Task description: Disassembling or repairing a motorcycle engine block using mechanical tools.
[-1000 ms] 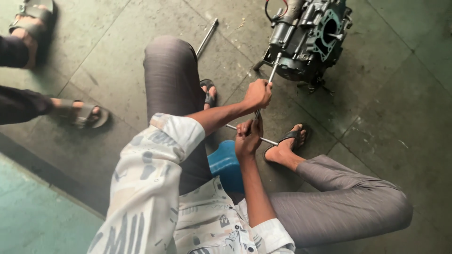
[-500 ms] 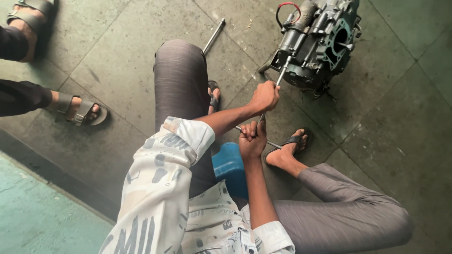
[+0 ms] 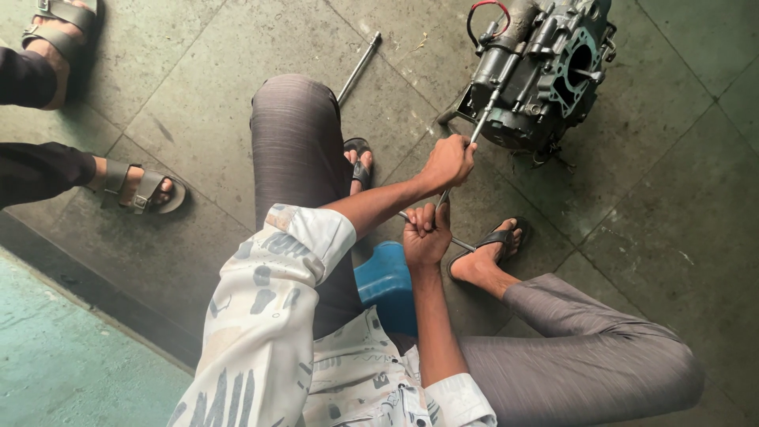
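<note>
Engine (image 3: 545,71) on floor (image 3: 198,126). Left hand (image 3: 447,162) clenched high on T-wrench (image 3: 482,122) seated in engine; right hand (image 3: 425,236) clenched on its handle. Step: turning a bolt; next needs steady rotation.

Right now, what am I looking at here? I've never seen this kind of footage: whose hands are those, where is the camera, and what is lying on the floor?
The single view comes from a camera on the person's head, looking down at their own arms and knees. They sit low on a blue plastic stool on a grey tiled concrete floor. The left hand grips a long thin metal T-handle wrench near its shaft, whose tip meets a dark greasy metal engine block. The right hand closes its fingers around the wrench's lower end. A loose silver metal rod lies on the floor beyond the knee. The sandalled feet at far left belong to someone else.
</note>
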